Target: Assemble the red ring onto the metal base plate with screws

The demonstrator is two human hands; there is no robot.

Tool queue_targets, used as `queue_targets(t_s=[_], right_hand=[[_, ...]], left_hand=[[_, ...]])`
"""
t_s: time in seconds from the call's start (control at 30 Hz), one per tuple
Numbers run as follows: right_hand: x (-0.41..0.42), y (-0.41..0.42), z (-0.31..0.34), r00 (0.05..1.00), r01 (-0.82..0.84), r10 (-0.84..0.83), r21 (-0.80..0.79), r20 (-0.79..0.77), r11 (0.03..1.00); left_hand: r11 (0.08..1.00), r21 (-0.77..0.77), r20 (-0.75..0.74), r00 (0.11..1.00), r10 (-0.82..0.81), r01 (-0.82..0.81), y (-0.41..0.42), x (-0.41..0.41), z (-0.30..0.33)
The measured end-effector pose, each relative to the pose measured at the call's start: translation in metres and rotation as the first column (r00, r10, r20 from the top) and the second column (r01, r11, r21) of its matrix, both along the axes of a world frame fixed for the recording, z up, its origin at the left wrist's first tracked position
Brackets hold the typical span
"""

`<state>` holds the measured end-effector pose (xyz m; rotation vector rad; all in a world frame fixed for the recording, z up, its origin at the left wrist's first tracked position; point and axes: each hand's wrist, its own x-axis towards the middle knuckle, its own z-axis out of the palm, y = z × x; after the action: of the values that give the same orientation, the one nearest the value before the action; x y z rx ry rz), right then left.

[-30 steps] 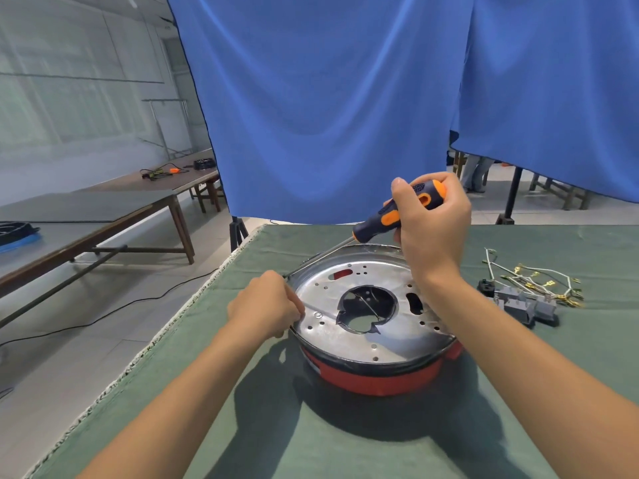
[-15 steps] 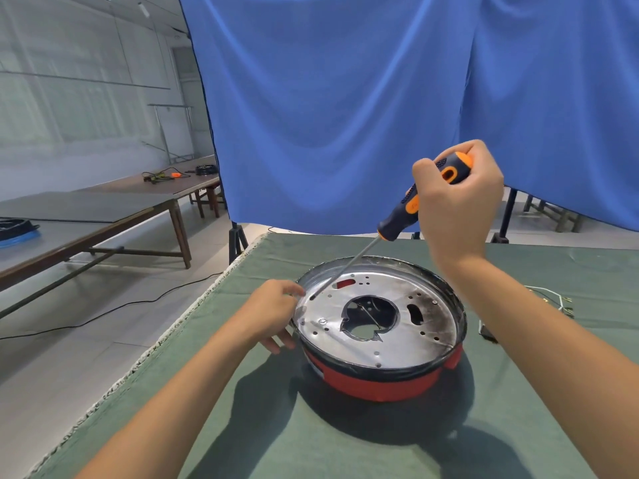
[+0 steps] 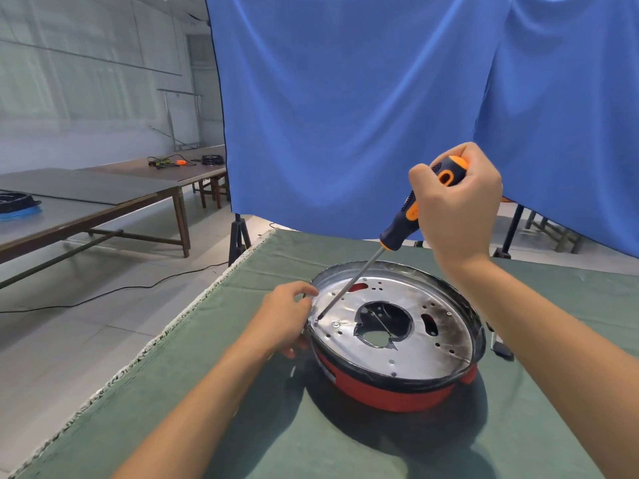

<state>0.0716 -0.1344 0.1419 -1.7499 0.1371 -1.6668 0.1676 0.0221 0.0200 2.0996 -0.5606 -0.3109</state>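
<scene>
Orange-black screwdriver (image 3: 406, 216) slanting down-left onto metal base plate (image 3: 439, 350), gripped by right hand (image 3: 456, 205); left hand (image 3: 287, 316) steadying rim.

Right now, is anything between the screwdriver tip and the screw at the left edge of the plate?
Nothing visible: the screwdriver tip sits at the screw on the metal base plate, left hand beside it.

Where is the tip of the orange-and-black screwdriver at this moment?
In the head view, the orange-and-black screwdriver, gripped by the right hand, has its tip at the left edge of the round metal base plate, right beside the left hand.
</scene>
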Motion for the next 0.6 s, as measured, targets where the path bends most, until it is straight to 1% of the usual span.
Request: queue_targets(t_s=[0.27, 0.5, 0.6], right_hand=[[-0.0008, 0.0032, 0.0024, 1.000, -0.004, 0.004, -0.023, -0.024, 1.000], [0.0006, 0.0079, 0.0035, 0.999, -0.036, 0.035, -0.048, -0.022, 0.998], [0.0028, 0.0091, 0.0037, 0.998, -0.050, 0.048, -0.051, -0.029, 0.997]], left_hand=[[0.999, 0.041, 0.020, 1.000, -0.003, 0.002, -0.0001, 0.0013, 0.0000], [0.993, 0.121, 0.119, 0.993, -0.007, -0.008, -0.0023, -0.0016, -0.0009], [0.992, 0.125, 0.103, 0.994, -0.027, 0.014, -0.0027, -0.0022, -0.0006]])
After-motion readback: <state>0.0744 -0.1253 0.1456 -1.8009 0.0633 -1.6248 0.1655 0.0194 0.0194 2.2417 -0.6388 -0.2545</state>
